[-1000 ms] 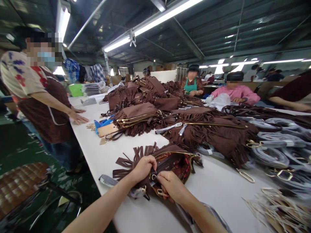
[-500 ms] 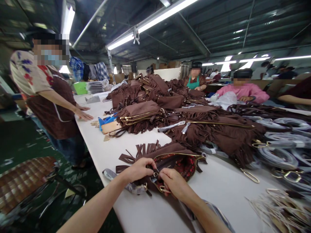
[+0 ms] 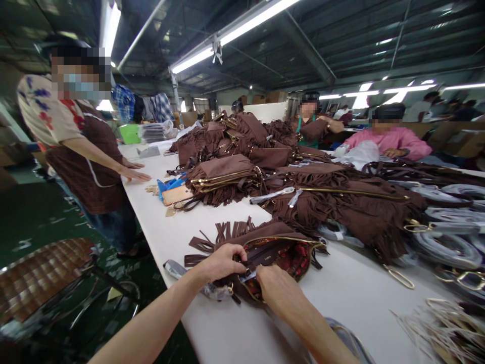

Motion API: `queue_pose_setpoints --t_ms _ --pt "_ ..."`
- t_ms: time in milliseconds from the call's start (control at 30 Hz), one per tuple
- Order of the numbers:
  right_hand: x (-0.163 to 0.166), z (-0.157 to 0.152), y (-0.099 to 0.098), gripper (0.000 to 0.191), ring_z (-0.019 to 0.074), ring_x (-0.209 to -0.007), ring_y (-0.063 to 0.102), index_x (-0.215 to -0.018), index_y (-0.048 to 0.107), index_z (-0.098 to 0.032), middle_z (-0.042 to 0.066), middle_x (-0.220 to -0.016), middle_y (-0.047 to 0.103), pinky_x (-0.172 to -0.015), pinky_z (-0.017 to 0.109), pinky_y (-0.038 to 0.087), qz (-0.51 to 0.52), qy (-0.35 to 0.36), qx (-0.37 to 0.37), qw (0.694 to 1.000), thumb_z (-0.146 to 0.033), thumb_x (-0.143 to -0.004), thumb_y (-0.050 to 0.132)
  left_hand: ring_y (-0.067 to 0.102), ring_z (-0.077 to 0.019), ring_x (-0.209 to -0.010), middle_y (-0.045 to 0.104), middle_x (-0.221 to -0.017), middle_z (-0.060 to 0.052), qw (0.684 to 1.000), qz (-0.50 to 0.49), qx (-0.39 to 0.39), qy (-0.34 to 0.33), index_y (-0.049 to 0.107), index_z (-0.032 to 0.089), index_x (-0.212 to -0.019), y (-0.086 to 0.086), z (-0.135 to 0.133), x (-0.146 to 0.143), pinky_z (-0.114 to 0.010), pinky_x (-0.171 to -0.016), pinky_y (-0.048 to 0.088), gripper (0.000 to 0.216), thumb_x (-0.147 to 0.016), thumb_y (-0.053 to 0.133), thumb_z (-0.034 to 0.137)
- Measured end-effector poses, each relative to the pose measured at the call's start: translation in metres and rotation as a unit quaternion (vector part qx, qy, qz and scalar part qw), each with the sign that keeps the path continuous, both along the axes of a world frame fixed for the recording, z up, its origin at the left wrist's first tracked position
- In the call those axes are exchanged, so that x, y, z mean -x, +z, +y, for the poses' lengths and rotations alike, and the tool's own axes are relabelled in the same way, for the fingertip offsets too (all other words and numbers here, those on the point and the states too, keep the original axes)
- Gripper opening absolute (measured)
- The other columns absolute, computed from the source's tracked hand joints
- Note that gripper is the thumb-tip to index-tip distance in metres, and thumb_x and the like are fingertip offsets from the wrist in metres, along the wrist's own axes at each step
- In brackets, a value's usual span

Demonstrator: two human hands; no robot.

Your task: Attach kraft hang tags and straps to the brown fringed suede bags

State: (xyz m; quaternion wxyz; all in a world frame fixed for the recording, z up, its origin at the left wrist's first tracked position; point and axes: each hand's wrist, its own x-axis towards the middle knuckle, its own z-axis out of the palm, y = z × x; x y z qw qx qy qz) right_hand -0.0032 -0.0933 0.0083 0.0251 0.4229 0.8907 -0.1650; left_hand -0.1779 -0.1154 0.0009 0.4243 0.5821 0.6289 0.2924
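Brown fringed bag (image 3: pixel 272 253) gapes, red inside; left fingers (image 3: pixel 236 251) pinch it; right fingers (image 3: pixel 262 277) unclear.

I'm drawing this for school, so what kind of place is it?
Probably a bag factory or workshop: many brown fringed bags are heaped on a white table, plastic-wrapped straps lie coiled beside them, and long lights hang overhead.

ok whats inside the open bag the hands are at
A red-patterned lining and a dark strip show inside the bag; the left hand and right hand cover part of the opening, hiding what lies beneath.
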Motion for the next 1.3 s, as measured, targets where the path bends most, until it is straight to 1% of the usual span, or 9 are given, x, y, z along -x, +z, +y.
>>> queue_pose_setpoints --t_ms 133,333,500,633,800,933,1100,1200,1300 --pt "0.005 0.001 -0.003 0.028 0.0302 -0.087 0.070 -0.098 0.069 -0.012 0.020 -0.096 0.073 -0.063 0.030 0.039 0.005 0.009 -0.002 1.000 -0.007 -0.087 0.043 0.040 -0.0105 -0.059 0.047 -0.063 0.007 1.000 0.002 -0.016 -0.016 0.060 0.017 -0.079 -0.003 0.000 0.003 -0.020 -0.053 0.030 0.018 -0.061 0.060 0.017" --pt "0.005 0.006 -0.011 0.025 0.0259 -0.083 0.070 -0.092 0.069 -0.014 0.015 -0.092 0.074 -0.062 0.029 0.036 0.030 0.029 0.004 0.999 -0.012 -0.089 0.044 0.053 -0.0152 -0.081 0.057 -0.081 0.002 0.993 0.024 -0.087 -0.081 0.065 0.017 -0.077 0.000 0.001 0.008 -0.024 -0.076 0.041 0.020 -0.059 0.059 0.009" --pt "0.005 0.007 -0.015 0.027 0.0258 -0.082 0.069 -0.089 0.069 -0.013 0.016 -0.090 0.074 -0.060 0.029 0.033 0.042 0.029 0.007 0.999 -0.010 -0.089 0.042 0.051 -0.0149 -0.079 0.053 -0.080 0.001 0.984 0.056 -0.135 -0.104 0.063 0.017 -0.070 0.002 0.002 0.005 -0.024 -0.073 0.040 0.014 -0.060 0.062 0.008" --pt "0.001 0.006 -0.007 0.028 0.0218 -0.082 0.069 -0.090 0.067 -0.015 0.012 -0.090 0.075 -0.062 0.027 0.034 0.062 0.023 0.008 0.998 -0.012 -0.092 0.039 0.053 -0.0158 -0.085 0.055 -0.083 0.000 0.980 0.055 -0.158 -0.111 0.061 0.017 -0.071 0.007 -0.001 0.002 -0.025 -0.081 0.042 0.011 -0.066 0.058 0.008" --pt "-0.018 0.011 0.014 0.026 0.0220 -0.079 0.068 -0.104 0.062 -0.020 0.009 -0.086 0.074 -0.062 0.027 0.033 0.114 -0.029 -0.071 0.991 -0.020 -0.097 0.037 0.051 -0.0193 -0.106 0.053 -0.111 -0.006 0.960 0.088 -0.255 -0.078 0.059 0.018 -0.075 0.030 -0.009 -0.009 -0.031 -0.097 0.038 0.015 -0.072 0.051 0.005" --pt "-0.028 0.012 0.019 0.022 0.0213 -0.075 0.065 -0.098 0.061 -0.020 0.007 -0.079 0.072 -0.062 0.027 0.034 0.176 -0.003 -0.103 0.979 -0.021 -0.095 0.038 0.051 -0.0205 -0.099 0.055 -0.102 -0.006 0.925 0.176 -0.334 -0.047 0.057 0.019 -0.073 0.047 -0.009 -0.026 -0.032 -0.087 0.040 0.020 -0.069 0.048 0.002" --pt "-0.026 0.013 0.006 0.023 0.0109 -0.046 0.049 -0.073 0.046 -0.022 -0.007 -0.052 0.051 -0.052 0.021 0.036 0.377 0.027 0.115 0.919 -0.027 -0.094 0.037 0.052 -0.0158 -0.081 0.053 -0.084 -0.003 0.929 0.161 -0.333 -0.024 0.053 0.019 -0.071 0.052 -0.011 -0.050 -0.025 -0.071 0.041 0.017 -0.071 0.046 0.003" --pt "-0.032 0.018 0.005 0.025 0.0098 -0.046 0.045 -0.069 0.044 -0.022 -0.008 -0.051 0.048 -0.050 0.020 0.034 0.407 0.024 0.125 0.905 -0.029 -0.093 0.041 0.053 -0.0130 -0.068 0.055 -0.074 0.000 0.953 0.106 -0.281 0.030 0.053 0.019 -0.074 0.048 -0.020 -0.063 -0.023 -0.062 0.042 0.011 -0.076 0.047 0.009" --pt "-0.041 0.022 0.011 0.025 0.0099 -0.050 0.047 -0.067 0.047 -0.021 -0.007 -0.053 0.051 -0.051 0.020 0.034 0.398 0.034 0.103 0.911 -0.026 -0.091 0.046 0.048 -0.0096 -0.044 0.055 -0.059 0.004 0.986 0.012 -0.159 0.056 0.052 0.019 -0.089 0.039 -0.028 -0.072 -0.020 -0.044 0.038 0.011 -0.084 0.043 0.019"
